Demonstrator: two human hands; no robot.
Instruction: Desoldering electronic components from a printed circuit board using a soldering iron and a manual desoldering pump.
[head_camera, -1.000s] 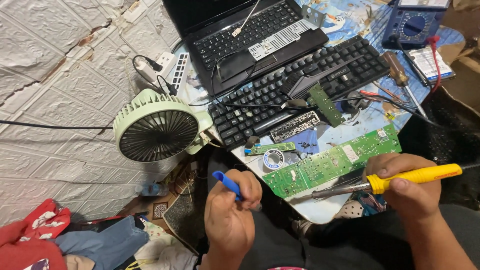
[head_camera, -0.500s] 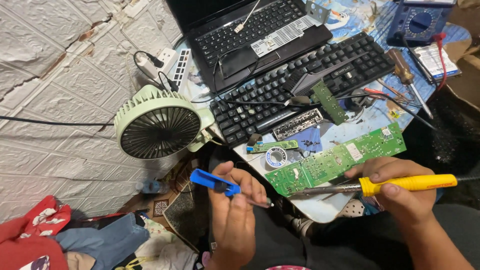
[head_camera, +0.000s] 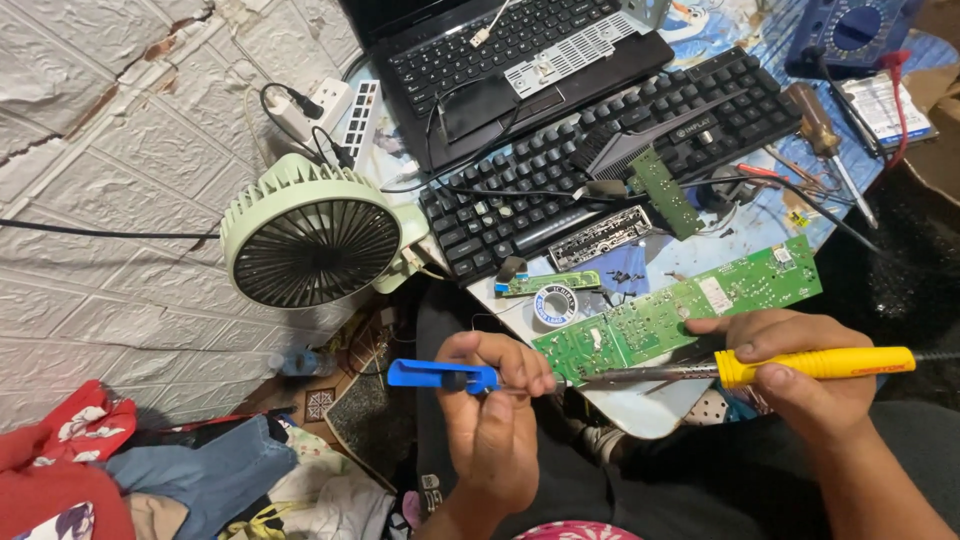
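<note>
Clutter ahead of you: fan (head_camera: 312, 240) at left, keyboard (head_camera: 610, 150) and laptop (head_camera: 520, 60) beyond, solder reel (head_camera: 554, 304) just beside board (head_camera: 680, 310).

Iron (head_camera: 760, 367) lies near level, tip left, meeting board's near left end; yellow handle, grey shaft.

Your right hand (head_camera: 800, 375) curled round handle.

Your left hand (head_camera: 495, 420) pinches blue tool (head_camera: 440, 375), pointing left.

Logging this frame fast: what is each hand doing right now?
Left hand: closed on a blue-handled tool.
Right hand: closed on a yellow-handled soldering iron, tip by the green circuit board.
</note>
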